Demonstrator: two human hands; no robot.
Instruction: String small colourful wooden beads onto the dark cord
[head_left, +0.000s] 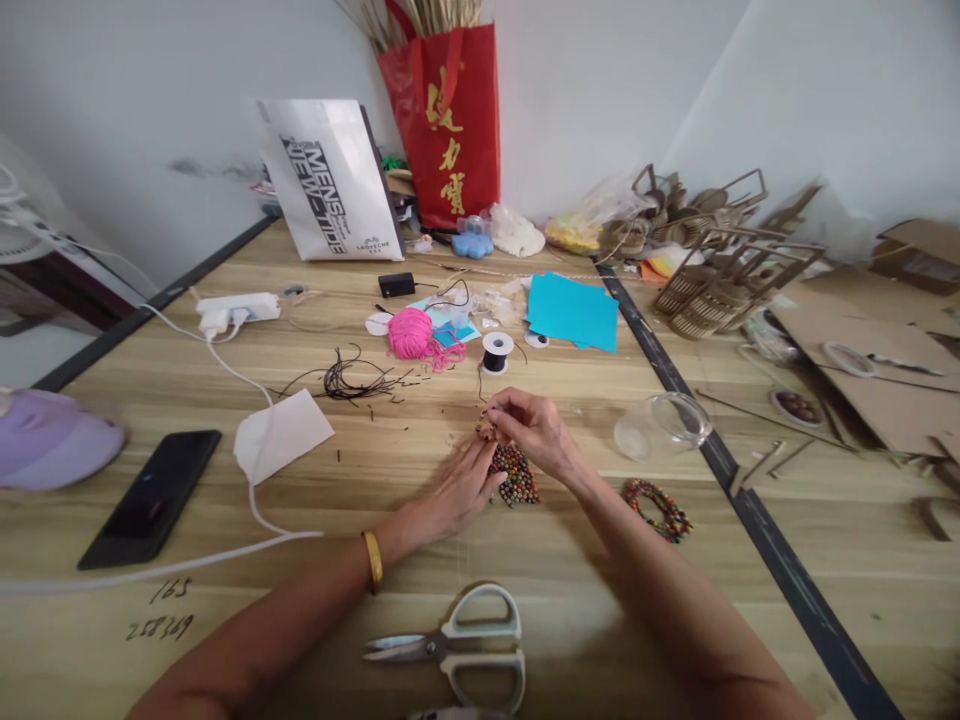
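Note:
Small multicoloured wooden beads (516,478) lie in a heap on the table between my hands. My left hand (463,480) rests palm down along the heap's left side, fingers stretched forward and thumb apart over the beads. My right hand (536,435) is closed in a pinch just beyond the heap, its fingertips meeting those of my left hand. A few beads show at these fingertips, partly hidden. From a white spool of black cord (496,353), a thin end runs down toward my right fingers. A bead bracelet (658,510) lies right of my right forearm.
Scissors (457,648) lie nearest me. A clear jar (664,425) lies on its side at right. Leftward are cut black cords (352,378), white paper (281,435), a cable and a phone (150,498). Pink yarn (411,333) and blue sheets (574,310) sit farther back.

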